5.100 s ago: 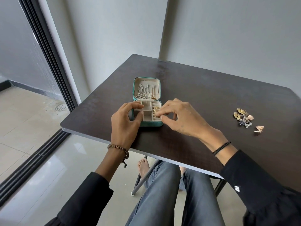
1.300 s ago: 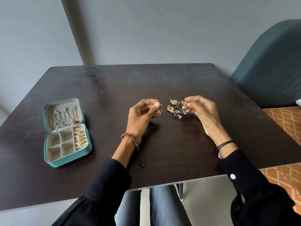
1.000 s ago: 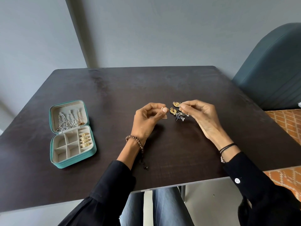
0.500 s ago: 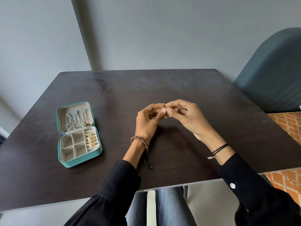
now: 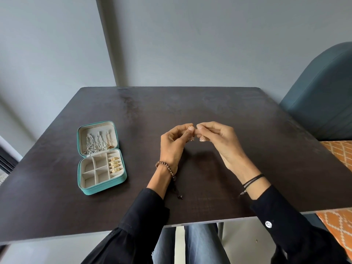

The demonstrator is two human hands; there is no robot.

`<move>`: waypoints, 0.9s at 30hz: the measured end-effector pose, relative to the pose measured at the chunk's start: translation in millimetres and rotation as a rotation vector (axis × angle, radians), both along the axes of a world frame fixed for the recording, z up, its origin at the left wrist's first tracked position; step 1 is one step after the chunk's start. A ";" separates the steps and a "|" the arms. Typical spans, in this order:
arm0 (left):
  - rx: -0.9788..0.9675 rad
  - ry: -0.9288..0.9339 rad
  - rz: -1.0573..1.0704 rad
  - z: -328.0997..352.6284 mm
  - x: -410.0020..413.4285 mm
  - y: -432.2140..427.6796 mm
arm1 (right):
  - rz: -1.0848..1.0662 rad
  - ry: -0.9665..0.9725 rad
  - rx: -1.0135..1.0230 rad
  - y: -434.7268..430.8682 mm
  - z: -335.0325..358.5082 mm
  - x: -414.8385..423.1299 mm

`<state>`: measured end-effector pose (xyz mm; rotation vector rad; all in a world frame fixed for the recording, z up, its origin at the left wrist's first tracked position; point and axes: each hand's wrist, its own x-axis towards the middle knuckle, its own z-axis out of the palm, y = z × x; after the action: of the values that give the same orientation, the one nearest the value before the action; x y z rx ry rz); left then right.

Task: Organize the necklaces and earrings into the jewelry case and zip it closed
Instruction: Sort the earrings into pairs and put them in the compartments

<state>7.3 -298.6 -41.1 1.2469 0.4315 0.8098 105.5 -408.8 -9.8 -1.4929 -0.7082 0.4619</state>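
The teal jewelry case (image 5: 103, 187) lies open on the left of the dark table (image 5: 190, 103). Silver necklaces (image 5: 95, 143) hang inside its lid, and gold rings (image 5: 114, 164) fill its right-hand slots. At the table's centre my left hand (image 5: 172, 147) pinches a small gold earring (image 5: 191, 139) between thumb and fingers. My right hand (image 5: 221, 141) pinches a matching bell-shaped earring (image 5: 202, 138) that dangles below its fingertips. The two hands almost touch at the fingertips. The heap of other earrings is hidden behind my hands.
A blue-grey upholstered chair (image 5: 322, 103) stands past the table's right edge. An orange patterned rug (image 5: 339, 155) lies on the floor at the right. Grey walls rise behind the table.
The camera turned from the case to the table's centre. My hands left the case, picked two bell earrings from the heap and brought them together; now they are a little apart.
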 end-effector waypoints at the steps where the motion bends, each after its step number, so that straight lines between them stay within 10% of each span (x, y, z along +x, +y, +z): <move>1: -0.028 -0.004 0.005 0.4 -0.3 1.3 | 0.002 0.035 0.002 1.3 0.9 -1.1; 8: -0.224 -0.036 -0.001 4.6 -3.9 8.2 | 0.093 0.241 -0.008 4.6 10.4 -1.0; 27: 0.203 0.371 0.409 8.6 -2.6 68.8 | 0.000 -0.135 -0.296 100.9 4.4 13.6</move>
<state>4.7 -229.8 -32.6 1.5304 0.9452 0.9857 119.1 -307.9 -5.4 -1.8149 -0.7700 0.4844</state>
